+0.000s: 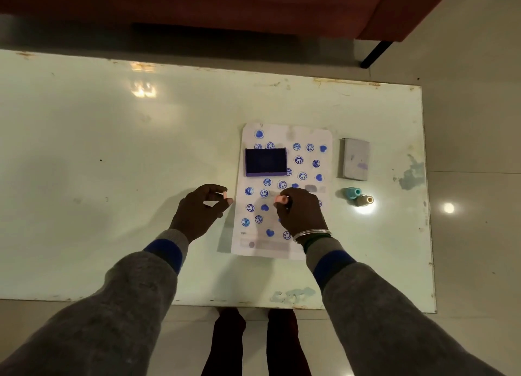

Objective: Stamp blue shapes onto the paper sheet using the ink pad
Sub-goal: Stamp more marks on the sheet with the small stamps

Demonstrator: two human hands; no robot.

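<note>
A pale green table is seen, with a paper sheet covered in blue stamped shapes laid near its right edge. An open ink pad is set on the sheet's far left part, its lid beside the sheet. A pink stamp is pinched by the right hand over the sheet. A small pink cap is pinched by the left hand just off the sheet's left edge. Two more stamps are lying near the table's right edge.

Home-like room: sofa, tiled floor
</note>
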